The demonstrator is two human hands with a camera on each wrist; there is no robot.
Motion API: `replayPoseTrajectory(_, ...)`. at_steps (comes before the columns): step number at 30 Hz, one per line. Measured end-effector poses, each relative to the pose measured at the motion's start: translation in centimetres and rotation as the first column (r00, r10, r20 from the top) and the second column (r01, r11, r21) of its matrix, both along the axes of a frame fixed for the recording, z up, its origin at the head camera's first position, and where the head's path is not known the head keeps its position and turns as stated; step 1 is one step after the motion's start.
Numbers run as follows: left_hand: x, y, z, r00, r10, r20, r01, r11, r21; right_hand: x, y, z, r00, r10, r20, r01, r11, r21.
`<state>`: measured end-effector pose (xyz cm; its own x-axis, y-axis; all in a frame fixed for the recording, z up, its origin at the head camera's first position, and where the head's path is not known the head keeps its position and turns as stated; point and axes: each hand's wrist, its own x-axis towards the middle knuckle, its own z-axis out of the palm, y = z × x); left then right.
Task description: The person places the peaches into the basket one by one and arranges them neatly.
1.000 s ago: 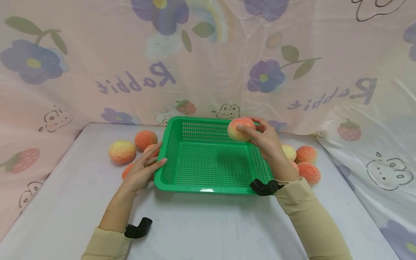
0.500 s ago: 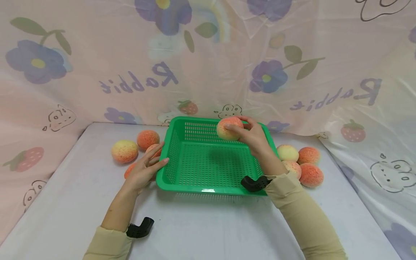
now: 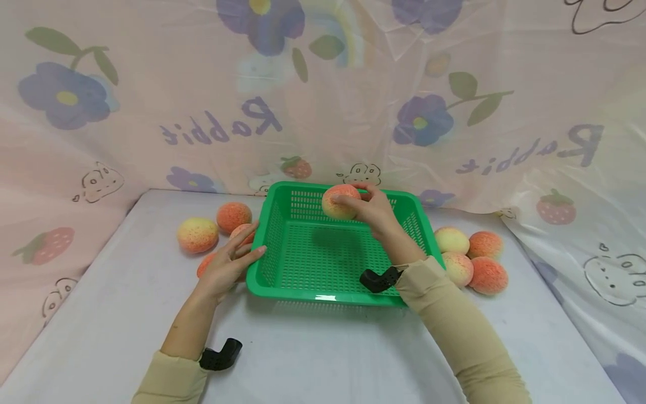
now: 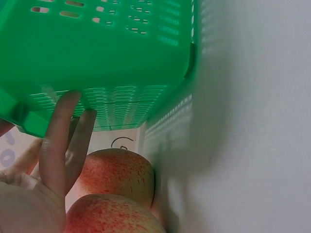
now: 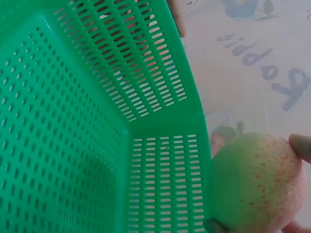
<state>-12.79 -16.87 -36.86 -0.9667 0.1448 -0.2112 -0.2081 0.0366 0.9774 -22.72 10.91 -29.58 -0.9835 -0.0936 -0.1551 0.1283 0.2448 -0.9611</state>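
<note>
A red-and-yellow speckled peach (image 3: 341, 202) is held between the thumb and fingers of my right hand (image 3: 375, 212), above the back part of a green plastic basket (image 3: 325, 299). In the right wrist view the peach (image 5: 260, 184) appears beside the basket's slotted wall. My left hand (image 3: 225, 268) touches the basket's left side, its thumb at the rim. The left wrist view shows straight fingers (image 4: 60, 141) against the basket's outer wall (image 4: 97, 63). Two peaches lie below that wall, near the hand.
Left of the basket lie a yellow peach (image 3: 197, 235) and several redder ones, partly hidden by the left hand. To its right sits a group of peaches (image 3: 488, 275). A printed cloth (image 3: 323, 112) hangs behind the white tabletop (image 3: 323, 359).
My right hand has carried the peach leftward, from the basket's back right corner to nearer its middle. The left hand stays at the rim. The whole head view has shifted slightly.
</note>
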Motion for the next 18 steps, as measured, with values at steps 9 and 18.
replayPoseTrajectory(9,-0.1,-0.1,-0.1,1.0,0.015,-0.004,-0.015,1.0,0.003,-1.2,-2.1,-1.0,0.999,0.039,0.015,-0.039,0.999,0.03)
replayPoseTrajectory(18,0.0,0.0,-0.1,1.0,0.014,0.008,-0.014,1.0,0.013,-2.4,-5.1,-2.7,0.994,0.046,0.095,-0.053,0.996,0.066)
